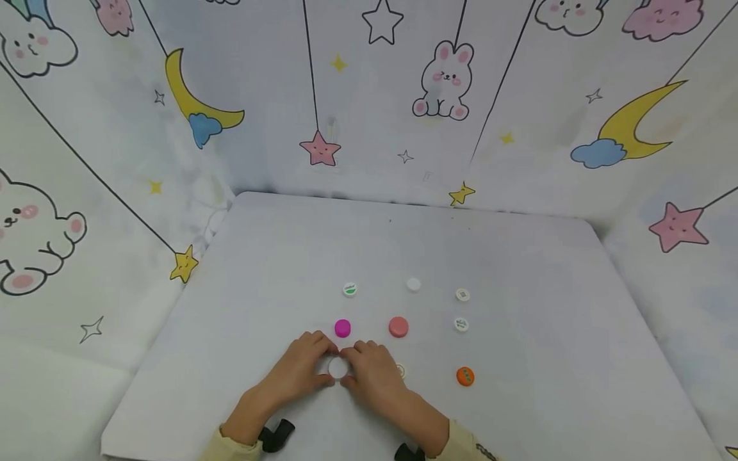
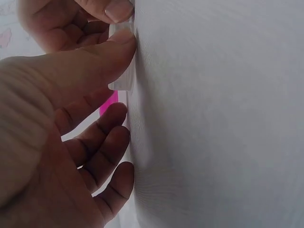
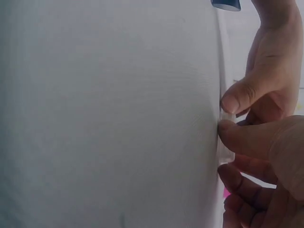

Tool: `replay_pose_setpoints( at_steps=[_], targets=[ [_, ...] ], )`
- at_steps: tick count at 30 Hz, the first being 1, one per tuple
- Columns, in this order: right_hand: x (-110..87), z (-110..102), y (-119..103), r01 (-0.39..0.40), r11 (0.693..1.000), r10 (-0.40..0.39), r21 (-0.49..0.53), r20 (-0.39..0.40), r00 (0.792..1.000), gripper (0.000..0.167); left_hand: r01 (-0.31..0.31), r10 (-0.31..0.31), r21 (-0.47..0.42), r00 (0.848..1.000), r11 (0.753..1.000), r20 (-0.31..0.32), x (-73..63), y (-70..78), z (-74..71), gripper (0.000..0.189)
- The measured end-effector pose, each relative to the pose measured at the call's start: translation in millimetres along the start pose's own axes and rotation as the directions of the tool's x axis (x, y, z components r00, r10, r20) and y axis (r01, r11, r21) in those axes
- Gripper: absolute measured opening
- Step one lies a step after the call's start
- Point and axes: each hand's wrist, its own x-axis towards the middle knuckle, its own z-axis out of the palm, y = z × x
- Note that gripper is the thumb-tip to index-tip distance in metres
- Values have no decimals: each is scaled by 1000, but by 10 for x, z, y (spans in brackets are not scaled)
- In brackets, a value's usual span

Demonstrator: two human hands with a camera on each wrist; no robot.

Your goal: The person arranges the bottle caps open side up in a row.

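Observation:
A white bottle cap (image 1: pixel 338 367) lies flat on the white table, between my two hands. My left hand (image 1: pixel 296 368) grips its left side, thumb at the near edge and fingers at the far edge. From the other side my right hand (image 1: pixel 375 374) holds it the same way, both sets of fingertips nearly meeting. In the left wrist view the cap's ridged side (image 2: pixel 124 80) shows under a thumb. Just beyond the hands sit a magenta cap (image 1: pixel 343 328) and a coral cap (image 1: pixel 398 327). Another pale cap (image 1: pixel 401 371) is partly hidden behind my right hand.
Farther back are a white cap with a green mark (image 1: pixel 350 290), a plain white cap (image 1: pixel 413 285) and two printed white caps (image 1: pixel 462 294). An orange cap (image 1: pixel 465 376) lies to the right. A cartoon-patterned cloth (image 1: pixel 375 96) hangs behind the table (image 1: pixel 548 288).

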Motion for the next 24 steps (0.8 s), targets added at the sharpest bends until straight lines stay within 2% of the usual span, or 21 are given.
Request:
replay_pose_setpoints(
  at_steps=[3, 7, 11, 16, 20, 24],
  targets=[
    [6, 12, -17, -1, 1000, 1, 6, -10, 1000, 38, 4, -4, 14, 1000, 1000, -9, -10, 2, 4, 44],
    [16, 3, -31, -18, 999, 18, 27, -2, 1000, 36, -1, 1, -10, 1000, 1000, -29, -25, 1, -4, 41],
    [22, -4, -29, -49, 997, 49, 62, 1, 999, 35, 18, -22, -71, 999, 997, -44, -43, -11, -2, 35],
    [1, -21, -17, -27, 992, 35, 120, -58, 998, 28, 52, -62, -144, 996, 988, -68, -56, -27, 15, 28],
    [-4, -29, -6, -1, 986, 19, 165, -110, 994, 21, 90, -111, -233, 991, 968, -78, -58, -22, 12, 23],
    [1, -39, 4, -2, 978, 34, 209, -148, 988, 19, 143, -176, -328, 982, 934, -74, -59, -4, -2, 19]
  ],
)
